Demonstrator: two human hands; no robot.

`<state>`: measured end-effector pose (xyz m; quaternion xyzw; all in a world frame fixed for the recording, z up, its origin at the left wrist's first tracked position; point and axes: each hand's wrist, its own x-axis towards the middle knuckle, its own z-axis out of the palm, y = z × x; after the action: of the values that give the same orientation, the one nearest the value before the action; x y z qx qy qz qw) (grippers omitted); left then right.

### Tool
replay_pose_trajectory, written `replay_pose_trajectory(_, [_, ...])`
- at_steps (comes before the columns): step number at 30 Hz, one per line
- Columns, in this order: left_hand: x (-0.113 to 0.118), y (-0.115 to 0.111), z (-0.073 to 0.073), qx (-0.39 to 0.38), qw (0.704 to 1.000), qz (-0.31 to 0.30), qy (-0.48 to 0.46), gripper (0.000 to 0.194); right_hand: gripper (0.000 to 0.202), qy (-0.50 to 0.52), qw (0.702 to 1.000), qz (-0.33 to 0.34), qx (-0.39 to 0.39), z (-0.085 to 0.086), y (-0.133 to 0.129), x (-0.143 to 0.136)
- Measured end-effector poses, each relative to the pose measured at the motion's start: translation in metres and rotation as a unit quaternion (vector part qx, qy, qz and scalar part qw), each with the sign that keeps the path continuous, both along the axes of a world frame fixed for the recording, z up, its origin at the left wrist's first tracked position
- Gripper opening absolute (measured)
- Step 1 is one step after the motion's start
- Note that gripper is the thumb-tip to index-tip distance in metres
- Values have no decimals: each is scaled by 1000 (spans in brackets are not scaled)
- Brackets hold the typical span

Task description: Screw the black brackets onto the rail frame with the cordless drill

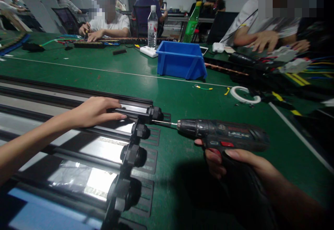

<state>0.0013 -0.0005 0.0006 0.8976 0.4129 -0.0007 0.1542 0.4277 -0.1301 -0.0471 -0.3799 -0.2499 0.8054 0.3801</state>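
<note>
A black cordless drill (221, 132) is gripped in my right hand (242, 157), pointing left. Its long bit (161, 122) meets the end of the farthest black-and-silver bar (133, 110), beside a black round fitting (156, 113). My left hand (100, 111) lies on that bar with its fingers apart, palm down. Nearer to me, several similar bars lie side by side, each with a black fitting (134, 155) and a slotted black plate (150, 160) at its right end. Clear plastic film (70, 176) covers part of one bar.
Beyond the bars on the green table (112, 84) stand a blue bin (180, 61), a clear bottle (152, 28) and a green bottle (192, 23). A white ring (244, 99) and cable bundles lie at the right. Other people work across the table.
</note>
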Motion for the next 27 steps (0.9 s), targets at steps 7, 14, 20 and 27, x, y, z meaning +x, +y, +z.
replay_pose_trajectory(7, [0, 0, 0, 2, 1000, 0, 2, 43, 54, -8, 1000, -3, -7, 1, 0, 0])
replay_pose_trajectory(14, [1, 0, 0, 2, 1000, -3, -3, 43, 51, 9, 1000, -1, -8, 2, -1, 0])
replay_pose_trajectory(20, [0, 0, 0, 3, 1000, -4, 4, 44, 51, 13, 1000, -1, -12, 1, 0, 1])
replay_pose_trajectory(27, [0, 0, 0, 4, 1000, -6, 2, 43, 50, -2, 1000, -1, 2, 2, -1, -1])
